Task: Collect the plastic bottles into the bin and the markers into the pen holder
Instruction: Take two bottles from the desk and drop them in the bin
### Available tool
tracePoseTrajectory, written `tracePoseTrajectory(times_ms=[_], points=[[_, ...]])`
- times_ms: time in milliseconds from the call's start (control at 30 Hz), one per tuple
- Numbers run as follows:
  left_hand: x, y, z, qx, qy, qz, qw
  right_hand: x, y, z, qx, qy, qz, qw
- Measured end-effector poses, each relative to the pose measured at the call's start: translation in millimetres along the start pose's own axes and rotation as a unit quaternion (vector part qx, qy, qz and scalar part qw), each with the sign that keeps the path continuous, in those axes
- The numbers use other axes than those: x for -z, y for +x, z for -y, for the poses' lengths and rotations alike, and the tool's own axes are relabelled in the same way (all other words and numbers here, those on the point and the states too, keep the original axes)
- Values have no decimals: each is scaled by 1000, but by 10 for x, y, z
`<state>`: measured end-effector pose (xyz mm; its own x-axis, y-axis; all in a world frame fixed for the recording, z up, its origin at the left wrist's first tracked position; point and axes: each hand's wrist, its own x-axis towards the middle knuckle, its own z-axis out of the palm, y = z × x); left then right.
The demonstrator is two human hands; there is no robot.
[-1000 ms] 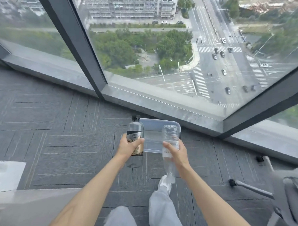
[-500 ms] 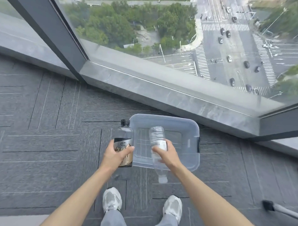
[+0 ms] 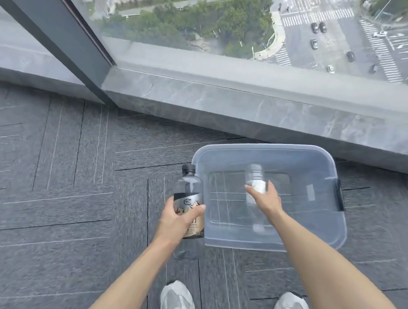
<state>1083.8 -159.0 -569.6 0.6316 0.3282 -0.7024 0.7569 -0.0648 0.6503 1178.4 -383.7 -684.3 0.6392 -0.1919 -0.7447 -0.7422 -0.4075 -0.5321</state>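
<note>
The person stood over the clear bin [image 3: 329, 235]. The right hand [image 3: 265, 199] gripped a clear bottle [image 3: 255, 179] above its opening; the left hand [image 3: 176, 219] gripped a black-capped bottle [image 3: 189, 188] just outside the rim. Step: depositing bottles. Next: release both inside.

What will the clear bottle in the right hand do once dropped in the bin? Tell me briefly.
The clear bottle looks empty, so probably light and may bounce. Being round, it will likely roll on the bin's flat floor. The right hand holds it above the bin.

Black-capped bottle [image 3: 189, 204], in left hand [image 3: 176, 219]: label letters "TER" legible below the fingers; remainder unreadable.
</note>
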Motion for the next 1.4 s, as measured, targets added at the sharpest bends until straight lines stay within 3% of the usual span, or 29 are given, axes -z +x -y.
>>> tracePoseTrajectory(times_ms=[167,433,633,800,1133,1400], points=[[-159,-111,-230,-5,18,8,1000,288,-361,108,32,-44,-53,997],[-545,-696,-629,21,45,32,998,856,-1534,298,17,83,-78,993],[-716,-520,-807,40,120,74,989,1183,-2068,357,22,161,-98,982],[-870,-121,-686,64,173,58,981,1187,-1962,249,14,145,-97,985],[-1267,742,-73,110,165,-2,980,811,-1278,3,4,149,-76,986],[-1309,613,-129,86,242,46,965,787,-1182,34,-14,129,-73,989]])
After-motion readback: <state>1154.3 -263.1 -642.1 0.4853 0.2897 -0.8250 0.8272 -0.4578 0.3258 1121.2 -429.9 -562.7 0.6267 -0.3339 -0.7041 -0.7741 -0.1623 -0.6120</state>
